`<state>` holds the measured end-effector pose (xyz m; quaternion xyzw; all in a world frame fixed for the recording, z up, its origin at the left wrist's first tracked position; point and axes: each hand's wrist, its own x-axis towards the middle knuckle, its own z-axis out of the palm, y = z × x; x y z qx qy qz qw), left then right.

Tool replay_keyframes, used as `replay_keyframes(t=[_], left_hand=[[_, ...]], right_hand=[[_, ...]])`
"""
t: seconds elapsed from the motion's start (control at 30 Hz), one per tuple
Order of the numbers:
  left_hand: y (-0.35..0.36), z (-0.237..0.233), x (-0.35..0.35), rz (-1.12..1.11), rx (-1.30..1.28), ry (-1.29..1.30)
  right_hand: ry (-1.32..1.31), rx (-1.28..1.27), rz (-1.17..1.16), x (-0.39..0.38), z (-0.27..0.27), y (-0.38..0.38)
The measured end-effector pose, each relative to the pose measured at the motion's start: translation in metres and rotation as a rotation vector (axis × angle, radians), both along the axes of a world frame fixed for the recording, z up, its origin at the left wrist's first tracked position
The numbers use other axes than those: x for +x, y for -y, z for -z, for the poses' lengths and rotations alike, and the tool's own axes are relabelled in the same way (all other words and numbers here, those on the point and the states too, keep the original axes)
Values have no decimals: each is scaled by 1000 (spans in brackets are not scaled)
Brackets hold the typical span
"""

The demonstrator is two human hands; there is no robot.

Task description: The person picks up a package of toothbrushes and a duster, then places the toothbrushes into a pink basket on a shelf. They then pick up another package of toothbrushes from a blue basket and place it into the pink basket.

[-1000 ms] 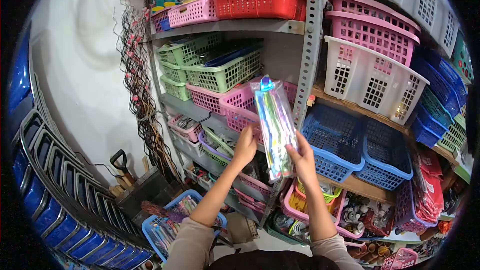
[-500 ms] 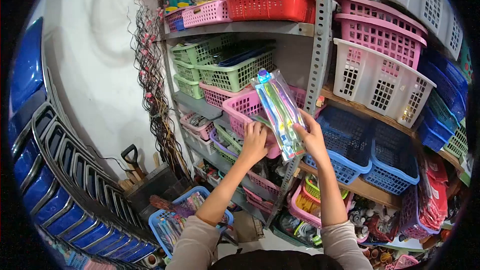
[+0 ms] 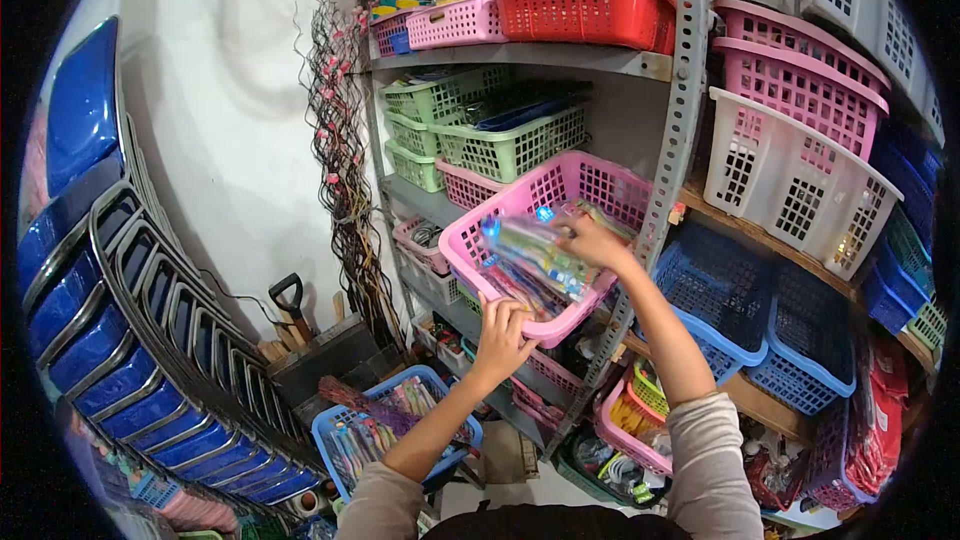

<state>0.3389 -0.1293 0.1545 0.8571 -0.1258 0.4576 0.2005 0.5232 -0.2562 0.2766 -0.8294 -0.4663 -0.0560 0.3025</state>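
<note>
My left hand point(image 3: 503, 340) has its fingers over the near rim of a pink plastic basket point(image 3: 462, 245), thumb on the outside wall. The basket sits tilted toward me at the edge of a metal shelf. In my right hand point(image 3: 595, 243) is a clear pack of toothbrushes point(image 3: 530, 240), smeared by motion, low inside the basket. Fingers and thumb pinch its right end. Under and around it lie more clear packs with blue tops, partly hidden by the held one.
Green baskets point(image 3: 510, 145) and a red basket point(image 3: 585, 12) fill the shelves behind. A perforated metal post point(image 3: 682, 90) rises right of the pink basket. Blue stacked chairs point(image 3: 85, 320) line the left. Below stands a blue basket point(image 3: 335, 450) of similar packs.
The toothbrush pack has gone from upright above the pink basket to lying low inside it. My left hand has moved down to the near rim, and the basket shows tilted toward me.
</note>
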Motion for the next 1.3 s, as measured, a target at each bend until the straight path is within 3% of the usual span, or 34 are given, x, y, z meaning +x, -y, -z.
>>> replay_keyframes(t=[0.3,0.37,0.43,0.5,0.6,0.77,0.83,0.9,0.93,1.0,1.1,1.17,1.3], left_hand=[[-2,2,-1,-7,4,22],[-3,4,0,-4,-1,21],[-2,5,-1,-3,7,31],[-2,4,-1,3,6,26],[-3,4,-2,4,4,21],[-10,-6,-3,64,13,17],[-22,-4,3,178,-151,78],[-36,5,14,170,-234,97],[-41,0,13,145,-174,47],[-45,-10,17,128,-112,-4],[-42,-23,24,126,-116,-39],[-42,-31,33,28,11,-38],[-30,-42,53,75,55,-107]], right_hand=[[-32,-252,24,-4,53,-55],[-11,-431,-13,-2,60,-56],[-68,-447,-3,-16,55,-51],[-1,-673,100,-24,52,-50],[105,-803,152,-28,53,-49],[350,-466,168,-63,50,-38],[375,-340,131,-96,32,-32],[88,-251,86,-126,17,-22],[88,-248,93,-134,19,-15],[486,2,81,-143,26,-3],[654,23,27,-122,31,10],[680,-7,67,-113,36,14],[696,-16,196,-91,40,25]])
